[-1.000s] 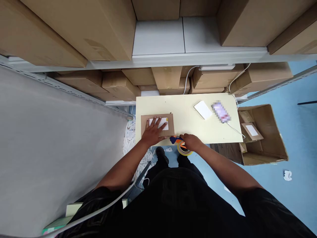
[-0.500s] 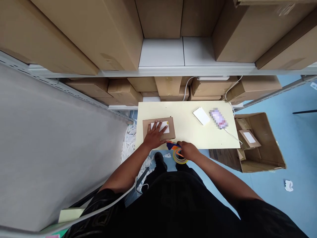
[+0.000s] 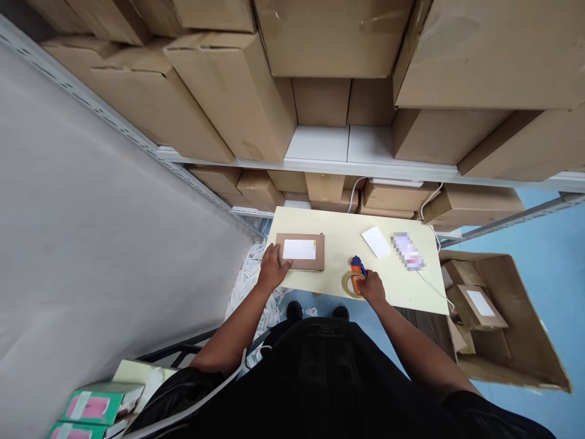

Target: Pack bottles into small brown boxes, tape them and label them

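Note:
A small flat cardboard box (image 3: 304,264) with a white label (image 3: 298,249) on top lies on the left part of the pale yellow table (image 3: 336,228). My left hand (image 3: 273,268) grips the box at its near left corner, the thumb over the top. To the right, at the table's front edge, my right hand (image 3: 373,289) is closed around the handle of a tape dispenser (image 3: 356,268). The dispenser is orange and dark blue and carries a roll of yellowish tape. It is apart from the box.
A white flat item (image 3: 376,242) and a blurred phone (image 3: 408,251) with a cable lie on the table's right side. An open carton (image 3: 525,323) holding small boxes stands on the floor at right. Shelves (image 3: 320,146) stacked with cardboard boxes rise behind. Paper scraps (image 3: 247,280) lie at left.
My left hand has slid from flat on the label to the box's left corner. My right hand has moved the tape dispenser right, away from the box. The view has shifted.

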Demonstrator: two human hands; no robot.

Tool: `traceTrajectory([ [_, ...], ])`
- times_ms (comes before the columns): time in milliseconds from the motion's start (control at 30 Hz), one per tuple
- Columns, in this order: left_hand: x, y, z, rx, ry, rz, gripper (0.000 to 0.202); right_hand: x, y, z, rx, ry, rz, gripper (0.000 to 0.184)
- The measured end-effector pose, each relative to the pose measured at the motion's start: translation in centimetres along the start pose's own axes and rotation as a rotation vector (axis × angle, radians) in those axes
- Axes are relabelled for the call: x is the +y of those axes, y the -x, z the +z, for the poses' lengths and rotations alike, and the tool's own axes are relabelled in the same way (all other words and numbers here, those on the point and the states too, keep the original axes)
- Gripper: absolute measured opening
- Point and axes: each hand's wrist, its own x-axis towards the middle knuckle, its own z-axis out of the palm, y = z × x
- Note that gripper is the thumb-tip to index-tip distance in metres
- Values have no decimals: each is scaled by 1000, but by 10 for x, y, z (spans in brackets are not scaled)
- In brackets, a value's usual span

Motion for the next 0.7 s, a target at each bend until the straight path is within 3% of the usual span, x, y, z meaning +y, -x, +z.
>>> traceTrajectory([
  [67, -15, 11, 3, -39, 125, -161, 88, -3, -5, -2, -19, 32, 2, 36],
  [167, -35, 24, 6, -197, 329, -339, 96, -9, -2, -6, 59, 120, -40, 49],
  [267, -47, 29, 8, -266, 490, -413, 90, -28, 7, -10, 133, 138, -214, 58],
  [367, -53, 26, 9, -302, 567, -364, 77, -62, 13, -2, 23, 19, -398, 61],
  [467, -53, 20, 10, -328, 561, -292, 65, -100, 12, 18, -257, -180, -365, 69],
  [533, -53, 17, 8, -327, 527, -284, 62, -117, 11, 31, -366, -287, -322, 71],
  [600, -52, 17, 1, -346, 485, -277, 59, -126, 14, 38, -343, -324, -297, 67],
  [700, -55, 14, -20, -417, 462, -187, 51, -131, 24, 32, -231, -287, -222, 50],
])
